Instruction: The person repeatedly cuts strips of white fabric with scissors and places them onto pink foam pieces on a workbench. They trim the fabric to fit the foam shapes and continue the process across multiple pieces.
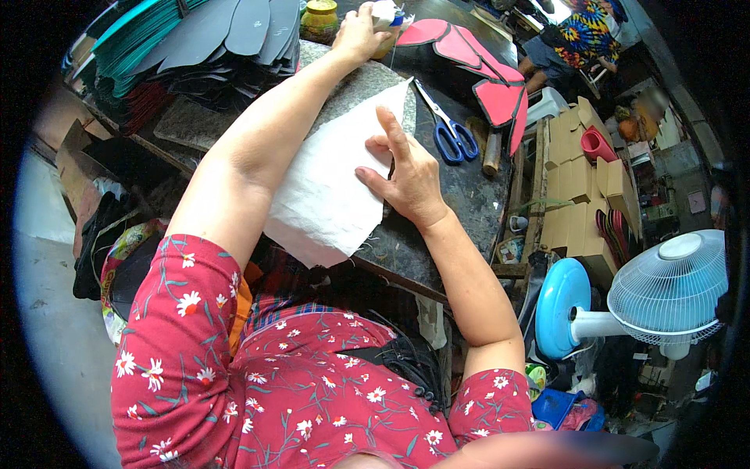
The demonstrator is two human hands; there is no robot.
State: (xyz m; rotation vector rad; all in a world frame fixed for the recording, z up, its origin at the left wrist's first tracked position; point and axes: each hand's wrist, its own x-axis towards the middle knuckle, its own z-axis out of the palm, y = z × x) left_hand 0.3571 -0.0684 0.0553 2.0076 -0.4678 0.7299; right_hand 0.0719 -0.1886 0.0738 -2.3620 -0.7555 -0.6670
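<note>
My left hand [358,36] is stretched to the far side of the worktable, its fingers closed around a small white piece [383,12] just above a jar with a blue rim [388,41]. What the white piece is cannot be made out. Nearer to me, a thin white sheet [326,187], cloth or paper, lies partly on a grey stone slab [367,84] and overhangs the table's near edge. My right hand [409,173] rests at the sheet's right side, index finger raised and thumb apart. Blue-handled scissors [453,141] lie to its right.
Stacked dark and teal cut pieces [226,39] stand at the far left. Beside the jar is a yellow-lidded jar [319,19]. Pink black-edged pieces [469,55] lie at the far right, past a wooden handle [492,152]. Boxes [574,176], a fan [664,289] and another person [582,39] are to the right.
</note>
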